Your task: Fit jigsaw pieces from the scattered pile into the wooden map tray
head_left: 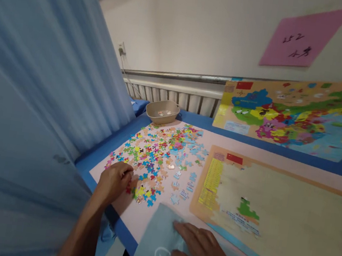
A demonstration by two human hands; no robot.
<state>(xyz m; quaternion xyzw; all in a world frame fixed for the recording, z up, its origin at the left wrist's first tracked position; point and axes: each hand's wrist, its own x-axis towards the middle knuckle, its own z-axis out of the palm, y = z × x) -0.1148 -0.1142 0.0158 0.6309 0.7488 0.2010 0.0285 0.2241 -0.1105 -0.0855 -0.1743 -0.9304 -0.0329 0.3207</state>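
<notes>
At the near left edge of a wide spread of loose jigsaw pieces (151, 152), my left hand (115, 181) is closed, fingers curled and pressed together. What it may hold is hidden. My right hand (202, 249) lies open, fingers apart, on a grey-blue item (159, 235) with a white swirl, at the front edge of the table; I cannot tell its kind. Beyond that hand is a puzzle board (293, 207), its border partly filled on the left and bottom. A green joined section (247, 209) and a text section sit inside it.
A beige basket (162, 114) with a few pieces inside stands at the back. A printed map picture (285, 118) leans at the back right, below a pink note (305, 38) on the wall. Blue curtain (47, 86) hangs at the left. The table has a blue edge (89, 176).
</notes>
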